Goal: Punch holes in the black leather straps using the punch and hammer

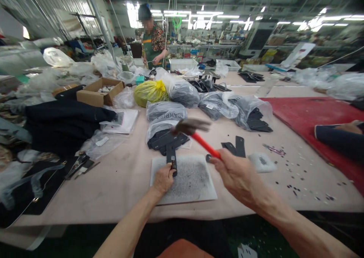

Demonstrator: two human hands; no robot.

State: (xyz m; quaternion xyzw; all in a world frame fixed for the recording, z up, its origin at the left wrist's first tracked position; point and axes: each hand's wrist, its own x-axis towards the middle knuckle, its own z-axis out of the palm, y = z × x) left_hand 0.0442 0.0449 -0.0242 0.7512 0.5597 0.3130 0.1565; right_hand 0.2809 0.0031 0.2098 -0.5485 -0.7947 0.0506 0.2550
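My right hand (237,172) is closed round the red handle of a claw hammer (203,136), raised above the table with its head blurred. My left hand (163,180) pinches a short metal punch (173,160), upright on a dark fabric strip (170,150). Beneath the strip's near end lies a white board (196,180), speckled with dark marks. The strip's far end meets a pile of similar dark strips (159,141) spilling from a plastic bag. Whether my left fingers also press on the strip, I cannot tell.
Right of the board are two loose dark pieces (239,146), a white pad (261,162), tweezers (272,149) and scattered small bits. Bagged goods (218,105) line the back. A cardboard box (99,92) stands left. Another person (155,42) stands beyond; a sleeved arm (338,135) rests at far right.
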